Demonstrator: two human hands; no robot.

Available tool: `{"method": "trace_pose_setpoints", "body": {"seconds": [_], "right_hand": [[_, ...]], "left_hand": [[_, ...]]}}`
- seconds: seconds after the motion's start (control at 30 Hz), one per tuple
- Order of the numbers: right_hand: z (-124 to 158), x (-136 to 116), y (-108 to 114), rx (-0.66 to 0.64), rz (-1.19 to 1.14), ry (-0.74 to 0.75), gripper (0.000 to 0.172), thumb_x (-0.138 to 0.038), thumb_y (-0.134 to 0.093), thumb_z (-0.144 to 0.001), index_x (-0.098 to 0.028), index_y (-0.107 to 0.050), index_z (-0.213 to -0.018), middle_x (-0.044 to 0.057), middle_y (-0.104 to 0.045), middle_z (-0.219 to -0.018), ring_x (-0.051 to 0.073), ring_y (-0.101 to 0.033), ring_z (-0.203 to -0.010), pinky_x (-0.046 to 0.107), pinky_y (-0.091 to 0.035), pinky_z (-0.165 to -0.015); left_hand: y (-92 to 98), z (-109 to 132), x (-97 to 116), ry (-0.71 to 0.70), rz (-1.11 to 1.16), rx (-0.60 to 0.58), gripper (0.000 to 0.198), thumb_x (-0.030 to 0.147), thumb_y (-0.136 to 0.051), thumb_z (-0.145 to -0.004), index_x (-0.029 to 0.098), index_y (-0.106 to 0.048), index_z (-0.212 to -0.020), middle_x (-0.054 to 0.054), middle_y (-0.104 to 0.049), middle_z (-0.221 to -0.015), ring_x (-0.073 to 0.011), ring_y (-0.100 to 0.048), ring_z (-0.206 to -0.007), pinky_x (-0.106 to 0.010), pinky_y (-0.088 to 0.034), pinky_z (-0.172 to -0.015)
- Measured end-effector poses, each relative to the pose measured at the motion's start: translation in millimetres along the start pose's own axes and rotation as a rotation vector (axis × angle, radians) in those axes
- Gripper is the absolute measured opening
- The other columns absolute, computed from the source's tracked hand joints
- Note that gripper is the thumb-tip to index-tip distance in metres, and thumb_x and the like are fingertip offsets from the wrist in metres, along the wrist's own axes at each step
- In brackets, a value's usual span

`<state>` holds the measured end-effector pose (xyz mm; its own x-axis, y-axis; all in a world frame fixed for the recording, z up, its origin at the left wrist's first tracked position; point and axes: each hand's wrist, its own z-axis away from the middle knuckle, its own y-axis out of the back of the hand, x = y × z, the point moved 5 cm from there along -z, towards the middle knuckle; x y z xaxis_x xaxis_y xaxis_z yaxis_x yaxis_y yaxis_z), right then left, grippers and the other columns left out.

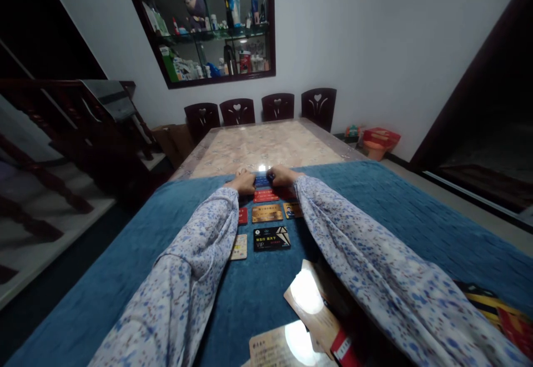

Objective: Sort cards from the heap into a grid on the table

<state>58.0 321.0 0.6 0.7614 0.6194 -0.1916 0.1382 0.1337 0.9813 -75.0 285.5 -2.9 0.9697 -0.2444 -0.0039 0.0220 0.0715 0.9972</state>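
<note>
Both of my arms reach forward over a blue cloth (pixel 166 234). A blue card (pixel 262 181) lies flat in the farthest row, between my hands. My left hand (pixel 245 182) has its fingers curled at the card's left edge, and my right hand (pixel 283 176) pinches at its right edge. Just nearer lies a red card (pixel 265 195), then a gold card (pixel 267 213) and a black VIP card (pixel 272 239). Beside these, partly covered by my sleeves, are a cream card (pixel 239 247), a red card (pixel 242 216) and a yellow card (pixel 292 210).
Loose overlapping cards (pixel 270 347) lie close to me, some shining with glare. More yellow and red cards (pixel 487 308) sit at the right. Past the cloth the patterned tabletop (pixel 266 142) runs to several dark chairs (pixel 278 106) by the wall.
</note>
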Motion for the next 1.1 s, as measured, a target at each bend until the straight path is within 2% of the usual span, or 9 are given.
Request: {"method": "trace_pose_setpoints", "body": {"seconds": [0.23, 0.4, 0.53, 0.8, 1.0, 1.1], "right_hand": [[6, 0, 8, 0.05, 0.029, 0.006, 0.069, -0.016, -0.07, -0.072, -0.012, -0.055, -0.138, 0.015, -0.065, -0.128, 0.024, -0.063, -0.112, 0.024, -0.048, -0.091], [22, 6, 17, 0.072, 0.058, 0.0, 0.066, -0.018, -0.069, -0.075, -0.012, -0.055, -0.139, 0.017, -0.063, -0.129, 0.025, -0.064, -0.109, 0.027, -0.049, -0.089], [42, 4, 24, 0.058, 0.084, 0.026, 0.056, -0.016, -0.068, -0.077, -0.012, -0.061, -0.132, 0.014, -0.069, -0.12, 0.022, -0.066, -0.102, 0.024, -0.049, -0.084], [96, -22, 33, 0.054, 0.101, 0.143, 0.035, -0.013, -0.062, -0.082, -0.014, -0.071, -0.116, 0.011, -0.072, -0.11, 0.02, -0.066, -0.094, 0.023, -0.044, -0.077], [156, -49, 33, 0.074, 0.116, 0.197, 0.026, -0.013, -0.061, -0.083, -0.017, -0.074, -0.106, 0.01, -0.072, -0.105, 0.019, -0.064, -0.091, 0.023, -0.039, -0.07], [185, -61, 30, 0.077, 0.112, 0.213, 0.022, -0.014, -0.06, -0.084, -0.02, -0.074, -0.1, 0.008, -0.071, -0.104, 0.018, -0.064, -0.089, 0.023, -0.036, -0.067]], "left_hand": [[14.8, 11, 1, -0.014, -0.085, 0.058, 0.054, 0.018, -0.057, -0.074, 0.015, -0.053, -0.128, -0.017, -0.059, -0.128, -0.0349, -0.043, -0.128, -0.052, -0.034, -0.106], [27.3, 34, 16, -0.073, -0.11, 0.141, 0.053, 0.018, -0.054, -0.079, 0.016, -0.051, -0.132, -0.017, -0.052, -0.138, -0.0352, -0.033, -0.137, -0.053, -0.029, -0.109], [30.7, 62, 35, -0.157, -0.122, 0.192, 0.047, 0.024, -0.052, -0.086, 0.018, -0.051, -0.133, -0.015, -0.049, -0.142, -0.0337, -0.03, -0.139, -0.053, -0.023, -0.113], [26.0, 122, 79, -0.368, -0.065, 0.23, 0.048, 0.034, -0.05, -0.094, 0.02, -0.049, -0.14, -0.014, -0.048, -0.147, -0.0356, -0.029, -0.141, -0.055, -0.022, -0.114], [13.2, 179, 114, -0.541, 0.039, 0.227, 0.053, 0.024, -0.053, -0.091, 0.027, -0.046, -0.143, -0.01, -0.046, -0.15, -0.0332, -0.03, -0.141, -0.056, -0.025, -0.114], [6.4, 207, 129, -0.602, 0.056, 0.21, 0.052, 0.023, -0.053, -0.09, 0.026, -0.048, -0.142, -0.01, -0.048, -0.149, -0.0344, -0.029, -0.142, -0.057, -0.024, -0.115]]}}
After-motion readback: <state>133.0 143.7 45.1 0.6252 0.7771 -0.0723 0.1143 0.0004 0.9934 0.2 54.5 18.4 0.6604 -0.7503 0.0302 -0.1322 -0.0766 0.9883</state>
